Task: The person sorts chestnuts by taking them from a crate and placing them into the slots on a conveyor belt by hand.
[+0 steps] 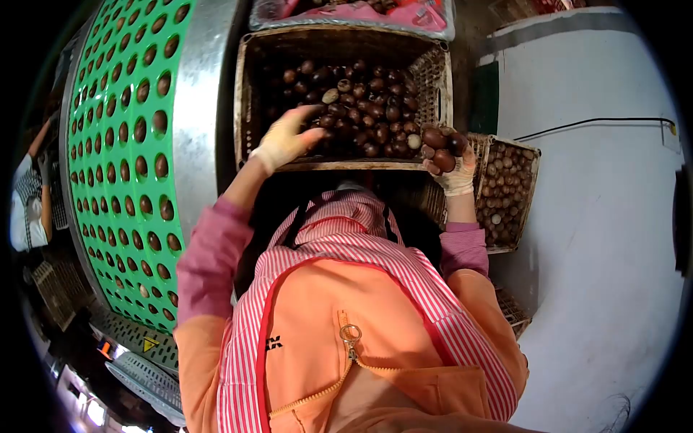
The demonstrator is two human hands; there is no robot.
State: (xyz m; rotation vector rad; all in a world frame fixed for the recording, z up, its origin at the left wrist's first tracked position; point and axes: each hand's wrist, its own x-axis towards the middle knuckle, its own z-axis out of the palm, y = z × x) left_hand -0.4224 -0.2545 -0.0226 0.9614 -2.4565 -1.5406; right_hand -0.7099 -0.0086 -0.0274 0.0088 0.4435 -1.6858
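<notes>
A crate (345, 166) in front of me holds many dark brown, glossy, egg-shaped pieces (368, 112), with a few paler ones among them. My left hand (287, 136), in a pale glove with bare fingertips, reaches over the crate's near left side. Its thumb and fingers are apart, and no piece shows between them. At the near right corner, my right hand (451, 166) is turned up and closed around several dark brown egg-shaped pieces (443, 148). The glove and the pieces cover part of that hand's fingers.
To my left stands a metal-edged machine (206, 108) with a green perforated belt (119, 155), brown pieces sitting in its holes. A second filled crate (505, 184) is at the right beside a pale wall (599, 216). Another person (32, 195) works beyond the machine.
</notes>
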